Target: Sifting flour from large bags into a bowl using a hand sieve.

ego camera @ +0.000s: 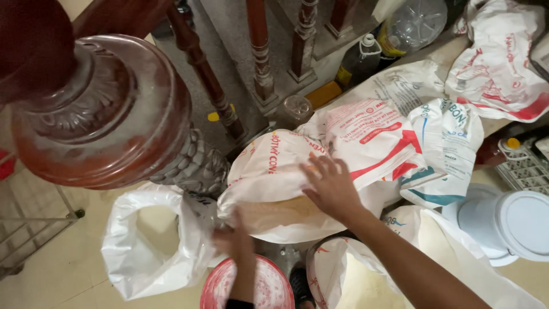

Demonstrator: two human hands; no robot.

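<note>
My right hand (331, 186) lies flat on a large white woven sack with red print (269, 171), fingers spread, pressing its top. My left hand (233, 240) grips the lower edge of the same sack, next to an open white plastic bag (143, 246) whose mouth shows pale powder inside. Below my left wrist stands a red bucket (214, 289). Another open white sack (331, 274) holding pale powder sits under my right forearm.
A carved dark-red newel post (97, 114) and stair balusters (260, 51) rise at the left and top. More printed sacks (446, 137) pile to the right, with white lidded buckets (509, 223), plastic bottles (360, 57) and a wire rack (28, 229) around them.
</note>
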